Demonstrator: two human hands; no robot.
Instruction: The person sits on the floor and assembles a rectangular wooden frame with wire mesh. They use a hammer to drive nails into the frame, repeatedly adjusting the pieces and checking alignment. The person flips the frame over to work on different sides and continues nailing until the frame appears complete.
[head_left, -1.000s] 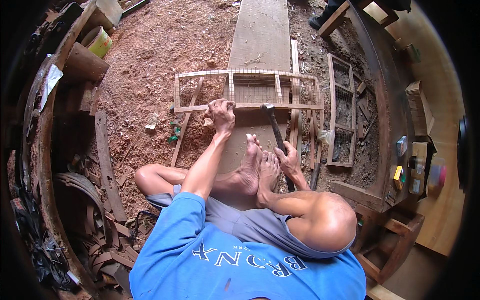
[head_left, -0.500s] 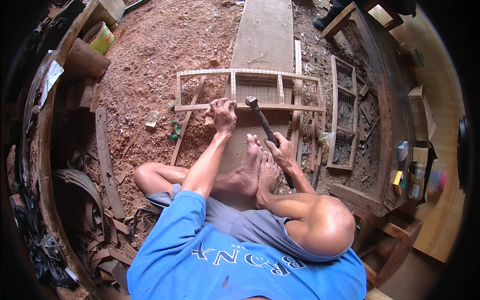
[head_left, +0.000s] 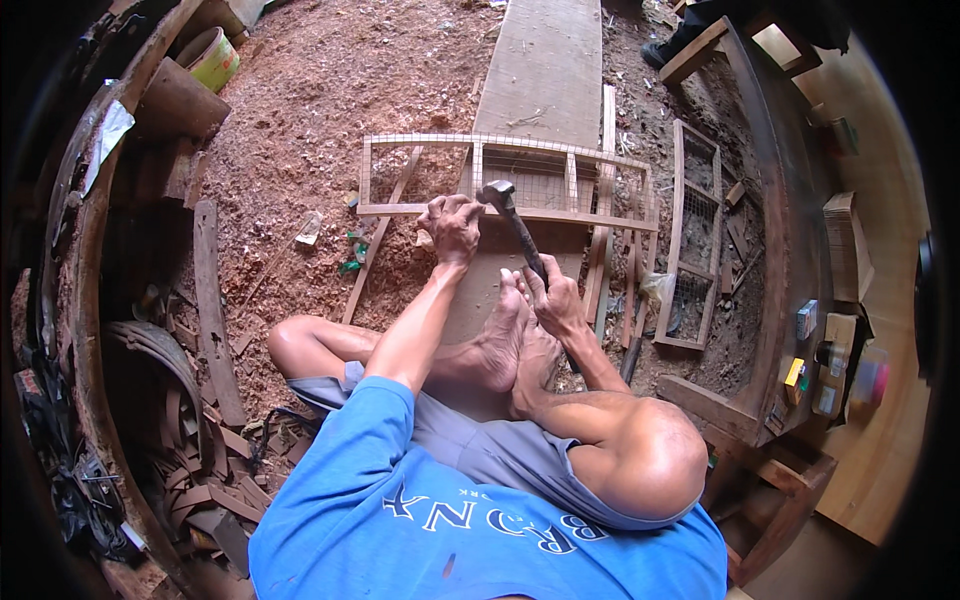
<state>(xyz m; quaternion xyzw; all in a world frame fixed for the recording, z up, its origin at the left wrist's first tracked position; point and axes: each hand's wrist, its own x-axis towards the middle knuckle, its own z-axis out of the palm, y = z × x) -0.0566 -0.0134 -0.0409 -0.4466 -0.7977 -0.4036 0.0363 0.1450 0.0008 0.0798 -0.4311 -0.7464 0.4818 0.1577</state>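
Observation:
A wooden frame covered with wire mesh (head_left: 525, 213) lies across a long board in front of my feet, two crosspieces dividing it. At its near rail my left hand (head_left: 452, 230) is closed, fingertips pinched together against the wood. What they hold, if anything, is too small to make out. My right hand (head_left: 558, 302) grips the dark handle of a hammer (head_left: 520, 232). The hammer's metal head is over the near rail, just right of my left fingers.
The long board (head_left: 540, 70) runs away over ground covered in wood shavings (head_left: 330, 90). A second mesh frame (head_left: 690, 240) and a dark wooden structure (head_left: 775, 210) stand on the right. Wood offcuts (head_left: 215, 490) and a yellow-green container (head_left: 213, 62) are at left. Another person's shoe (head_left: 653, 54) shows far right.
The hammer head has shifted slightly up and left, closer to my left fingers. My right hand has moved a little with it. My left hand stays at the near rail.

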